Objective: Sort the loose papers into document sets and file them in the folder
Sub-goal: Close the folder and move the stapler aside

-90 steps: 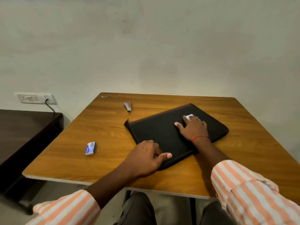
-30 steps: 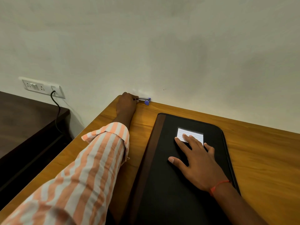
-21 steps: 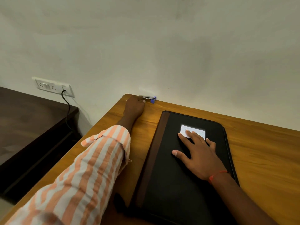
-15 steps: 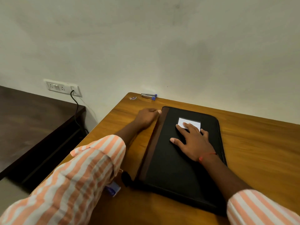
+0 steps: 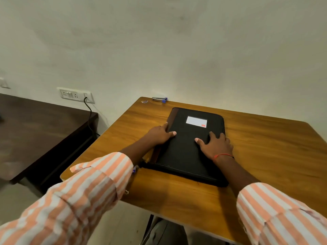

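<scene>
On the dark cover of the zip folder [image 5: 184,157] both hands lie flat and hold nothing: the right hand [image 5: 215,145] is spread wide, palm down, toward the cover's 3 o'clock edge, and the left hand [image 5: 160,134] rests at 9 o'clock with its thumb on top and its fingers along the brown spine, though I cannot tell whether any fingertip hooks under that edge. The folder is closed and lies lengthwise in the middle of the wooden table [image 5: 265,156], its white label [image 5: 196,121] toward 12 o'clock. No loose papers are in view, so they are probably inside, and the step in hand looks like opening it. The likely trouble comes from that: if the zip is shut all round, pulling at the spine would only drag the folder across the smooth top, and a hasty opening could let sheets slide out and mix. A stapler [image 5: 159,99] sits at the table's 11 o'clock corner beside a small object [image 5: 144,101] too tiny to name, and a little blue box [image 5: 134,169] peeps from under the left sleeve at 8 o'clock, where a cover swinging open leftwards might knock it. Off the table at 10 o'clock are a wall socket [image 5: 76,95] with a black cable [image 5: 89,114] and a dark side table [image 5: 35,129].
</scene>
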